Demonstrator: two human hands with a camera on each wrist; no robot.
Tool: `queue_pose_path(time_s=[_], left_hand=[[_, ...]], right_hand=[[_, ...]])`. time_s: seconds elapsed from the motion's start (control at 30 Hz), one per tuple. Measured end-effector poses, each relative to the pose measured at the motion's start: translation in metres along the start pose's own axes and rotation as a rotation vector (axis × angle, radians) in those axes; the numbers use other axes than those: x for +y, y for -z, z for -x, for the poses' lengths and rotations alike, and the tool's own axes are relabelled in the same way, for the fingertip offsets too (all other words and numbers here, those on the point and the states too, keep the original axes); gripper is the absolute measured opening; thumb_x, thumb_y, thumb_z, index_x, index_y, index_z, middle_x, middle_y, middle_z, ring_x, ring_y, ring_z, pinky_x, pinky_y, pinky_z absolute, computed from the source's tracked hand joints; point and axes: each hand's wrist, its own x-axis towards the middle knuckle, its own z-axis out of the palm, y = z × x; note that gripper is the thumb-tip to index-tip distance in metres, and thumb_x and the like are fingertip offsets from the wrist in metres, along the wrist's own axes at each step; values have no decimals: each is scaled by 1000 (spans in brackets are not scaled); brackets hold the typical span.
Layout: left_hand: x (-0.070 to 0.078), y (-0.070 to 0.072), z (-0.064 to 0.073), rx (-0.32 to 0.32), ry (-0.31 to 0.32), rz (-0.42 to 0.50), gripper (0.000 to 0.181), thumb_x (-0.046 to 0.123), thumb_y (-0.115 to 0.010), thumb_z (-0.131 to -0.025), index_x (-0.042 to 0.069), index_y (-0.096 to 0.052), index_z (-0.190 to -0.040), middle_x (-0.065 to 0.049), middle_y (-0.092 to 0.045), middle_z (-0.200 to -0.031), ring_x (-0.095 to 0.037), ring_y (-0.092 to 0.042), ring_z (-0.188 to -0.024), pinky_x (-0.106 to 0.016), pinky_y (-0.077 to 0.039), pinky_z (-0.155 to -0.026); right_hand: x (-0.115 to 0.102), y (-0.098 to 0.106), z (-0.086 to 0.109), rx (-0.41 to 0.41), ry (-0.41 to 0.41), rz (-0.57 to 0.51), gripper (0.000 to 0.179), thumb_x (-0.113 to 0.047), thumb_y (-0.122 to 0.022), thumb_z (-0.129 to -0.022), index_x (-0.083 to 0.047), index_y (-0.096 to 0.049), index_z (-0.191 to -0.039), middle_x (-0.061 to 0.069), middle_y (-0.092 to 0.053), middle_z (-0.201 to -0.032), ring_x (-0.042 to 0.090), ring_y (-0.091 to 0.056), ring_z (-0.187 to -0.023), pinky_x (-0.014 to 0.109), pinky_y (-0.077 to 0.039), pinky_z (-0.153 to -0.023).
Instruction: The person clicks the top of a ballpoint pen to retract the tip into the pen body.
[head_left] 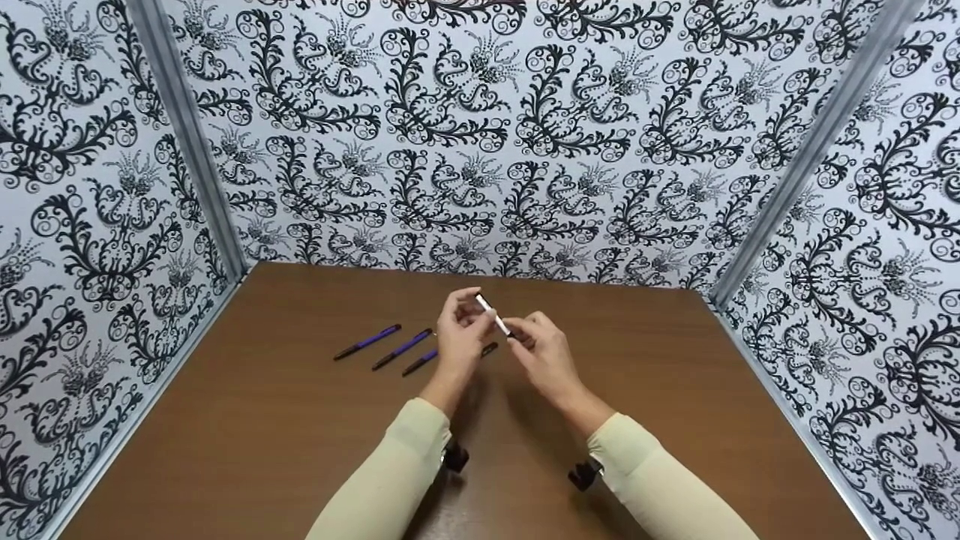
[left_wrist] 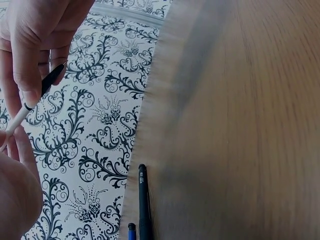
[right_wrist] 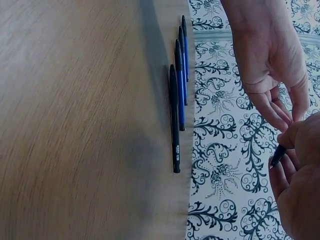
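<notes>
A pen (head_left: 491, 312) with a white barrel and black ends is held slantwise above the table, between both hands. My left hand (head_left: 459, 337) grips it by its upper part, thumb on the white barrel. At the lower black end, my right hand (head_left: 549, 356) pinches it with thumb and fingers. The pen's black tip (left_wrist: 52, 79) pokes out past the right fingers in the left wrist view. Beneath the hands lies a black pen (right_wrist: 174, 120), partly hidden by the left hand in the head view.
Three blue pens with black ends, a left one (head_left: 367, 342), a middle one (head_left: 403, 349) and a right one (head_left: 420, 363), lie slanted side by side on the brown table (head_left: 247, 435). Black-and-white patterned walls (head_left: 465, 150) enclose its back and sides.
</notes>
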Motion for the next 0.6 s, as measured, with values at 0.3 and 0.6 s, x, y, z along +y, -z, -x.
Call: queue_pose_path(time_s=[0.3, 0.6], left_hand=[[-2, 1, 0, -8, -26, -29, 47, -17, -74, -94, -2, -63, -136, -12, -65, -101, -15, -65, -81, -51, -67, -84], [-5, 3, 0, -17, -63, -56, 51, -15, -75, -94, 0, -61, -141, -15, -66, -103, -17, -65, -83, -36, -67, -79]], right_hand=[[0, 0, 0, -3, 8, -11, 33, 11, -78, -92, 0, -82, -122, 7, -65, -97, 18, -69, -88, 28, -61, -77], [0, 1, 1, -12, -9, -38, 33, 11, -76, -93, -2, -82, -123, 8, -66, -97, 19, -69, -87, 27, -59, -76]])
